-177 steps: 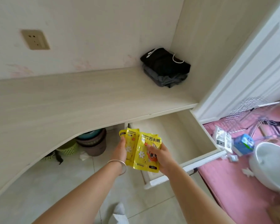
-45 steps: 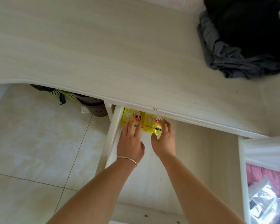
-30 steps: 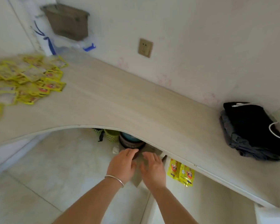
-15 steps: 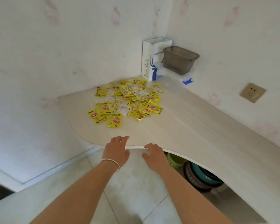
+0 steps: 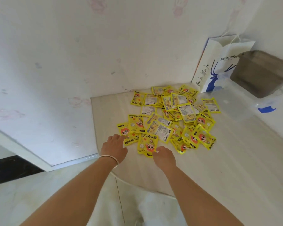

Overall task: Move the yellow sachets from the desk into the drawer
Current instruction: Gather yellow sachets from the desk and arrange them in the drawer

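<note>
Reaching over the near edge of the desk (image 5: 227, 160) with both hands, palms down, arms stretched forward from the bottom of the view. Left hand (image 5: 114, 148) with fingers loosely spread, fingertips just touching the nearest left sachet (image 5: 127, 136) at the edge of the pile, gripping nothing; thin bangle (image 5: 108, 158) on that wrist. Right hand (image 5: 164, 156) also open and flat, fingers resting at the lower edge of the front sachet (image 5: 147, 143), not pinching it. Sachets (image 5: 171, 118) heaped in a loose, overlapping scatter on the desk's far corner, close to the two walls, some showing a yellow face with a cartoon figure, others turned to a pale printed back. Drawer out of view. Behind the pile to the right, standing upright against the wall, a white paper bag (image 5: 219, 66) with a blue deer print and string handles. Just beside the bag, right of it, a grey-brown tub (image 5: 260, 74) sitting on something clear, hard to make out. Blue scrap (image 5: 266, 109) lying on the desk below the tub. Pale tiled floor (image 5: 23, 201) showing at lower left, under the curved desk edge.
</note>
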